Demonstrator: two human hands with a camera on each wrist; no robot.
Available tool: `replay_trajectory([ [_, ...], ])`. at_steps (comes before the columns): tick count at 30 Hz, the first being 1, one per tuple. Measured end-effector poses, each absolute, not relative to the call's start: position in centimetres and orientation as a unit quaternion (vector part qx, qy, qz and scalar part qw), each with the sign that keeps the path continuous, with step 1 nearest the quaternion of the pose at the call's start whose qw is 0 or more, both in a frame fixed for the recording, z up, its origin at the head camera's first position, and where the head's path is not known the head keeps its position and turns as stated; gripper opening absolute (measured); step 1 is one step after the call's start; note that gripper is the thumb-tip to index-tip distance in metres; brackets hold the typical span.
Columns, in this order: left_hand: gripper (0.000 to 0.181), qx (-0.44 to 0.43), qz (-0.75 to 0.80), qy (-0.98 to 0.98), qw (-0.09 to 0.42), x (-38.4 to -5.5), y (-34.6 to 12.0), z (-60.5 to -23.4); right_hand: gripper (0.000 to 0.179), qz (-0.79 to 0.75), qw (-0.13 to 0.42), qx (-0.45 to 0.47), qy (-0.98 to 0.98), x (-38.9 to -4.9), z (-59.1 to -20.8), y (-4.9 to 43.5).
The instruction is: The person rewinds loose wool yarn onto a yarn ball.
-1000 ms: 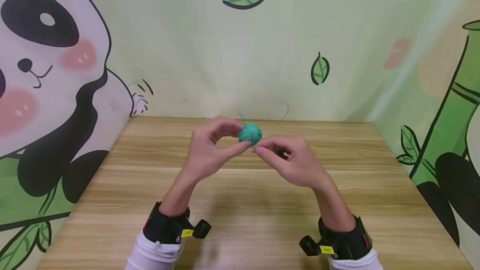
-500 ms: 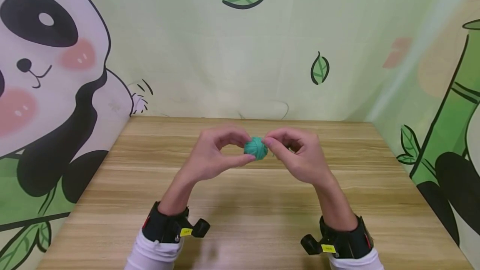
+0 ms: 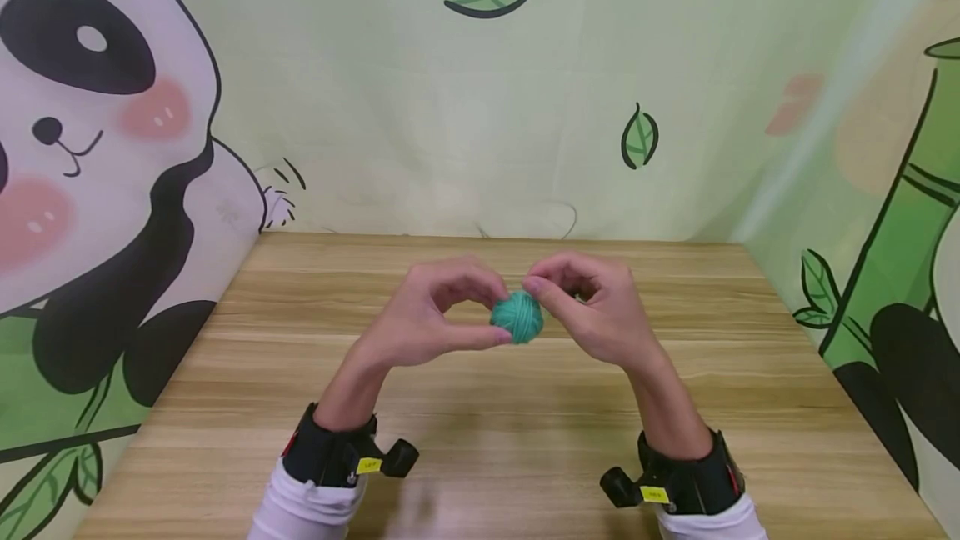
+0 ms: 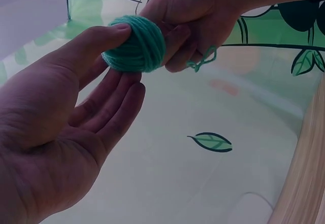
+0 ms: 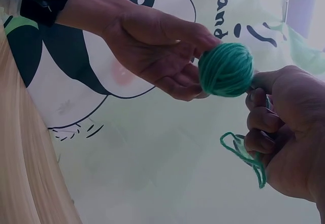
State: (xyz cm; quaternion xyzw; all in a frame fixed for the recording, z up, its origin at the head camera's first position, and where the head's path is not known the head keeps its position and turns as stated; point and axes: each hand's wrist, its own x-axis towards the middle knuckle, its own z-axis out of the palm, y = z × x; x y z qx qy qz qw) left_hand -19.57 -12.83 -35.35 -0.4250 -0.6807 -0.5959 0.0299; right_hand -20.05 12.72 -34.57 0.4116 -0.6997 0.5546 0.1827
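A small ball of teal yarn (image 3: 517,317) is held above the table. My left hand (image 3: 427,315) grips its left side, thumb below and fingertips above in the head view. My right hand (image 3: 592,302) pinches the yarn strand close by the ball's upper right, its other fingers curled in. From that curled palm a short loose yarn tail (image 5: 245,158) dangles, seen in the right wrist view. The left wrist view shows the left thumb across the wound strands of the yarn ball (image 4: 139,46). The pinched bit of strand is mostly hidden by the right fingertips.
Below both hands lies a wood-grain table (image 3: 480,440). Behind it hangs a pale green backdrop (image 3: 360,90) printed with leaves and pandas, which also closes in the left and right sides. Black camera bands (image 3: 330,448) circle both wrists.
The yarn ball has come nearer and slightly right, turning in the left fingers. My right hand has swung from below the ball's right side up to its upper right, still pinching the strand.
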Motion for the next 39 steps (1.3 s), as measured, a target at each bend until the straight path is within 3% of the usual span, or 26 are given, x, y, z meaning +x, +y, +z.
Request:
replay_trajectory([
  [17, 0.038, -0.44, -0.618, -0.65, 0.045, -19.2, -13.0, -35.0, 0.009, 0.534, 0.128, 0.39, -0.739, -20.6, -35.0, 12.2],
  [24, 0.039, -0.433, -0.64, -0.63, 0.075, -19.2, -13.0, -35.1, 0.017, 0.507, 0.087, 0.395, -0.761, -20.6, -35.2, 12.2],
  [39, 0.034, -0.372, -0.655, -0.64, 0.149, -19.5, -12.8, -35.0, 0.016, 0.45, 0.087, 0.473, -0.752, -20.7, -35.2, 11.7],
])
